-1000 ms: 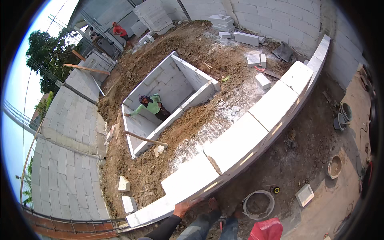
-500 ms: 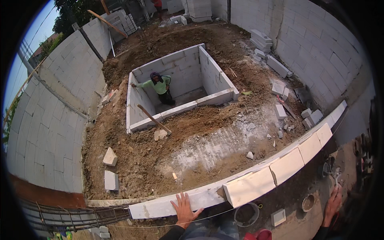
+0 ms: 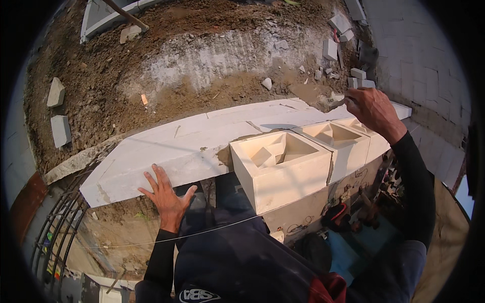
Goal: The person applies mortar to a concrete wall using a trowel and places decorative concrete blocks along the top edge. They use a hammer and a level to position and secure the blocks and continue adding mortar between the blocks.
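Note:
My left hand rests with fingers spread against the near edge of the pale block wall, left of the cream ventilation blocks. Closed around a trowel's handle, my right hand is raised over the right part of the wall. The trowel points left, its blade coated in grey-brown mortar. A hollow ventilation block with angled inner fins sits on the wall in front of me. Beside it stands another one, and the row runs on rightward under my right forearm. Wet mortar shows at the first block's left end.
A thin string stretches across in front of my body. Steel rebar juts out at the wall's left end. Beyond the wall lies rough soil with loose blocks and a wooden-handled tool. Another wall rises at the right.
The view has tipped downward and come closer to the wall. My right hand has risen from the lower right to above the wall with the trowel. My left hand stays on the wall.

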`<state>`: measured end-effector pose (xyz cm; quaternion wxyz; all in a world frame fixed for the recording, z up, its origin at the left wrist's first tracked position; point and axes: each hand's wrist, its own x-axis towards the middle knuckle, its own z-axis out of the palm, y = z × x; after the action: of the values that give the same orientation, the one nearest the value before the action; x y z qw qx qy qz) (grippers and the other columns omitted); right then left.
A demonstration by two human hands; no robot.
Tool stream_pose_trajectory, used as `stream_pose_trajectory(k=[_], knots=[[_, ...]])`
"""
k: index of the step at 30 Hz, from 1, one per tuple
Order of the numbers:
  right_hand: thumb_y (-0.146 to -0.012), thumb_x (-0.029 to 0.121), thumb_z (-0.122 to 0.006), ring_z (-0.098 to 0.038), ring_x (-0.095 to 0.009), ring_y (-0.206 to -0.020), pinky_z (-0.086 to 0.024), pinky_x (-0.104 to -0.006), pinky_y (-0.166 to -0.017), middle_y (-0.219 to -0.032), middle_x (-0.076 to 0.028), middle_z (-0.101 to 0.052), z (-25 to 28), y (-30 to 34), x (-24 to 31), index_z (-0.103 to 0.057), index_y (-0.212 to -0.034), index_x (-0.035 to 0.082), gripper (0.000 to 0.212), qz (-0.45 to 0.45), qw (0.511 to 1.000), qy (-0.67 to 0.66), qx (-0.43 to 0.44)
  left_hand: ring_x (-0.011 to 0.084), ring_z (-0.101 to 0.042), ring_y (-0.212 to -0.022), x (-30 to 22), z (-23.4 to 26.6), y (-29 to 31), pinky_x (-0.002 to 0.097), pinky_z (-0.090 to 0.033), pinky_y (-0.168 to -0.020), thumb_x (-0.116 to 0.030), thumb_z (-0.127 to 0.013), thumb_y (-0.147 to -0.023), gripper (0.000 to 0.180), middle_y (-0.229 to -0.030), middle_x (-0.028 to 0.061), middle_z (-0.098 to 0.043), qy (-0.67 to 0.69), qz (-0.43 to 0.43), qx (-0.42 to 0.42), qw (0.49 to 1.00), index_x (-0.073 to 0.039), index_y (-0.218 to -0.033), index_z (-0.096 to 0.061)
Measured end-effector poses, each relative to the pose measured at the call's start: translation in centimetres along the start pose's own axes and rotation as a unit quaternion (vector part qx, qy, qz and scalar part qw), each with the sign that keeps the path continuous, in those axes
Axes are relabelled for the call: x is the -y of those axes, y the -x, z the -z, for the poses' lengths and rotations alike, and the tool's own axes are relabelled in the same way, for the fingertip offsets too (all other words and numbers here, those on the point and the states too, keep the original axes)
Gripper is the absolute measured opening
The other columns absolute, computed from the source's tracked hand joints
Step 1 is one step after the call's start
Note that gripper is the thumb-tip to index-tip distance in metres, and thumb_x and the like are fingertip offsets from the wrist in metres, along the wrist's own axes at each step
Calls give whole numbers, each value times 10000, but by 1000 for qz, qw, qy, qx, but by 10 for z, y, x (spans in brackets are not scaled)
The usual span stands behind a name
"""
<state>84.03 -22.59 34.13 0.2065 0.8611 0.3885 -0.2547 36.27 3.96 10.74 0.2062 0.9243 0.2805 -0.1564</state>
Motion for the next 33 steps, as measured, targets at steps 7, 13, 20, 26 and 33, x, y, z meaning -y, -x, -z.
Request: stream_pose_trajectory(k=[7, 13, 20, 26, 33], knots=[[-871, 224, -635, -670, -401, -730, -540, -502, -706, -744, -198, -678, -62, -42, -19, -736, -874, 37, 213, 90, 985, 18, 147, 515, -20, -1557, -5, -12, 2, 796, 12, -1122, -717, -743, -778, 1307, -1693, 285, -93, -17, 13, -20, 1000, 13, -1634, -77], [-892, 255, -611, -684, -376, -693, -569, -472, -734, -733, -192, -699, -61, -60, -25, -776, -896, 40, 272, 114, 974, 14, 196, 488, -28, -1568, -7, -10, -1, 788, 26, -1130, -725, -735, -779, 1318, -1691, 289, -102, -11, 17, -23, 1000, 21, -1630, -61], [-876, 242, -630, -684, -371, -701, -568, -469, -728, -777, -178, -720, -71, -68, -18, -780, -914, 47, 249, 136, 969, -41, 204, 449, -21, -1580, -8, -7, 0, 750, 36, -1163, -678, -790, -748, 1335, -1691, 284, -109, -1, 29, -16, 999, 14, -1632, -67], [-864, 223, -642, -686, -378, -741, -566, -462, -741, -826, -176, -731, -82, -80, -10, -784, -950, 64, 229, 164, 956, -98, 223, 443, -2, -1583, -14, 0, -2, 721, 70, -1174, -538, -864, -739, 1323, -1691, 284, -108, 43, 23, -21, 999, 29, -1627, -63], [-843, 214, -661, -699, -366, -759, -573, -446, -757, -853, -164, -744, -84, -99, 14, -780, -959, 70, 221, 203, 951, -74, 222, 465, 1, -1576, -18, 6, -2, 718, 93, -1168, -473, -885, -746, 1299, -1687, 295, -110, 58, 22, -18, 998, 27, -1627, -70]])
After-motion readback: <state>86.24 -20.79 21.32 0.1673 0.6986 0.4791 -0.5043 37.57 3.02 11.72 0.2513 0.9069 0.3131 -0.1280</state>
